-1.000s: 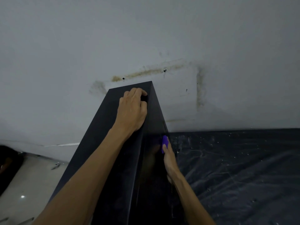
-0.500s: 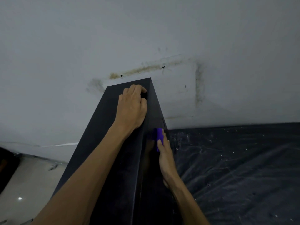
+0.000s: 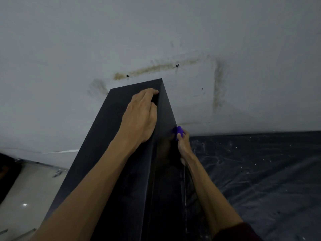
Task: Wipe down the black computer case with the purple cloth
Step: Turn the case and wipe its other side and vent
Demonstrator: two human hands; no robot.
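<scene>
The tall black computer case [image 3: 107, 153] stands upright in front of me, its top face running away toward the wall. My left hand [image 3: 140, 117] lies on that top face near the far right edge, fingers curled over the edge and gripping it. Lower down, my right hand [image 3: 184, 145] presses the bunched purple cloth [image 3: 178, 131] against the glossy right side of the case, close to its far vertical edge. Only a small part of the cloth shows above my fingers.
A stained white wall [image 3: 191, 75] with two dark screw holes rises right behind the case. Black plastic sheeting [image 3: 260, 171] speckled with white debris covers the floor on the right. Pale floor tiles [image 3: 26, 197] and a dark object [image 3: 7, 174] lie at the left.
My right hand has slid the purple cloth up and outward along the right side toward the far edge. The left hand keeps its hold on the top.
</scene>
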